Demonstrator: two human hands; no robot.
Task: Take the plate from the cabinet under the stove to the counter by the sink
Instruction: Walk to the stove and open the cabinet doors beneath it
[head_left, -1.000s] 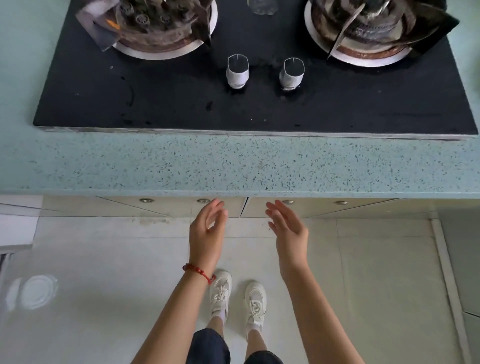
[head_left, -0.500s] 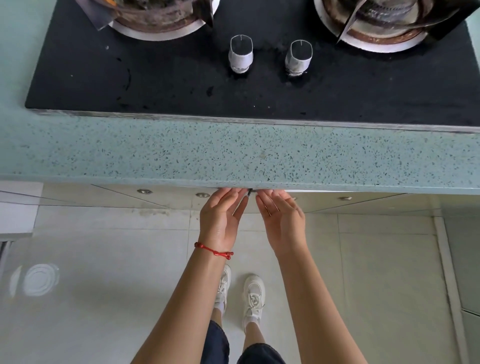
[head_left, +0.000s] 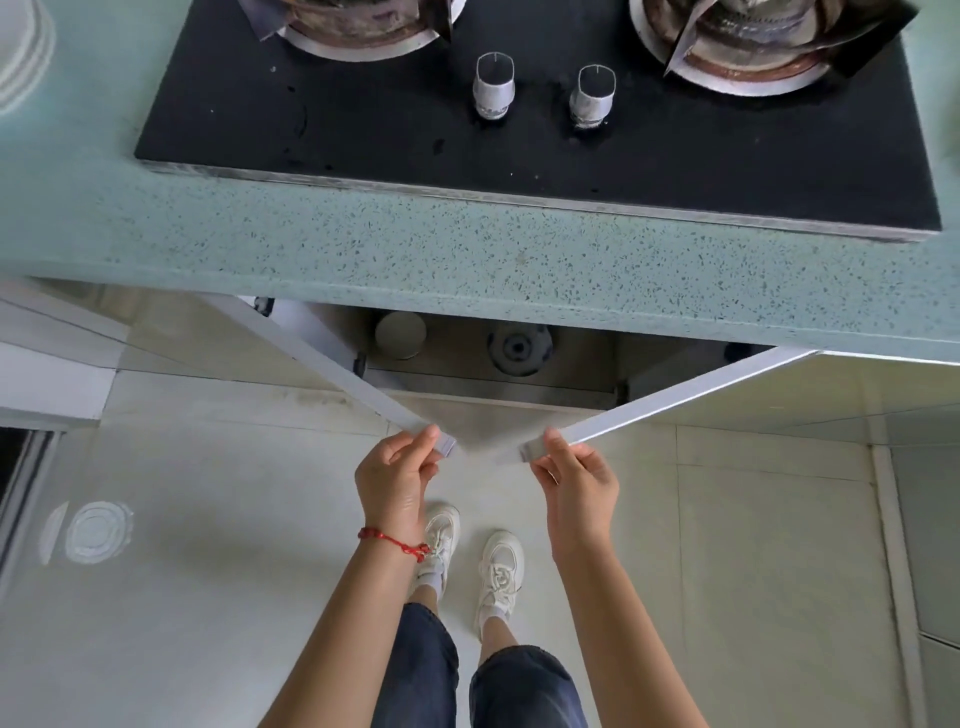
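— What is seen of the room?
— A pale tiled floor (head_left: 208, 597) is seen below a speckled green desk (head_left: 467, 249), into which a black stove (head_left: 519, 130) is set.

— How are the fingers held?
— The left hand (head_left: 395, 480) is closed on the corner of the left cabinet door (head_left: 332, 364), thumb on top; the right hand (head_left: 579, 480) is closed likewise on the right cabinet door (head_left: 675, 402). Both doors are swung open toward the person.

— Where is the plate?
— Beyond the fingers, inside the cabinet (head_left: 493, 374), a pale round disc (head_left: 401, 335) and a dark round part (head_left: 519, 348) are seen; whether the disc is the plate cannot be told.
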